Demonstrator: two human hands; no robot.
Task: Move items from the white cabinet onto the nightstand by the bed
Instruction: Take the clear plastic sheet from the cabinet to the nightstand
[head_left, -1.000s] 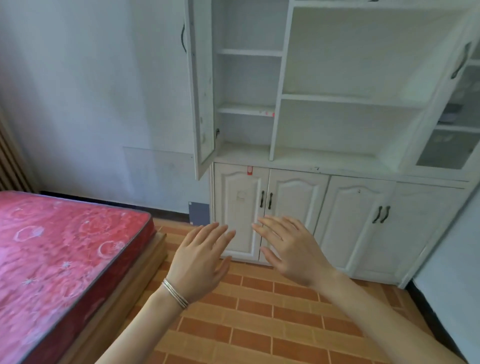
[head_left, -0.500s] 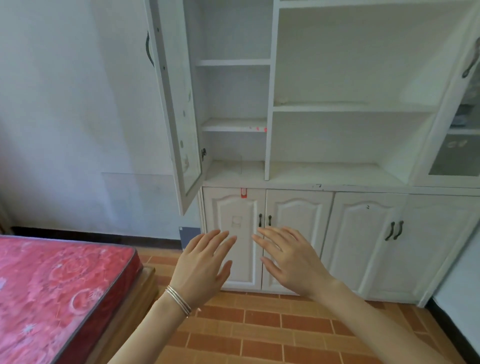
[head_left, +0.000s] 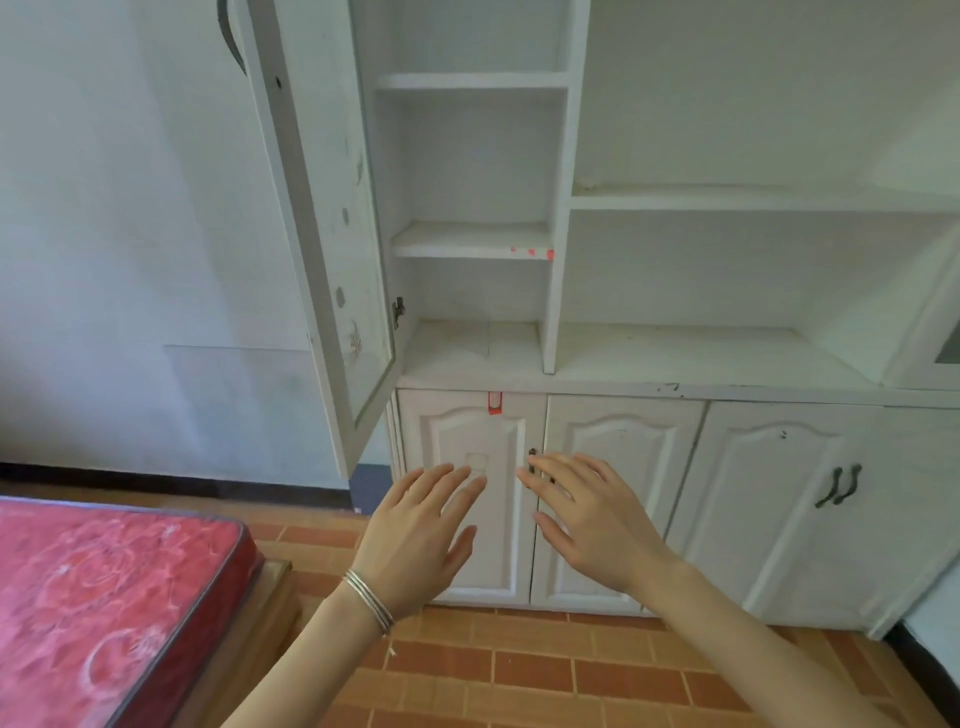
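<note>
Both hands are open, fingers straight and slightly spread, palms facing away, holding nothing. The left hand (head_left: 415, 540), with thin silver bangles (head_left: 370, 598) at the wrist, and the right hand (head_left: 597, 525) hover side by side in front of the white cabinet (head_left: 779, 519). Whether the fingertips touch its lower doors cannot be told.

The cabinet stands upright against the wall, its front facing the person and its length running off to the right. Its tall upper door (head_left: 322, 208) is swung out to the left, long side vertical. A small red sticker (head_left: 494, 404) sits at the top of the leftmost lower door; its print is too small to read. Red marks (head_left: 532, 253) dot one shelf edge. Dark curved handles (head_left: 839, 486) hang on the doors to the right.

A bed with a red patterned mattress (head_left: 104, 597) lies at lower left on a brick-tiled floor (head_left: 571, 670).
</note>
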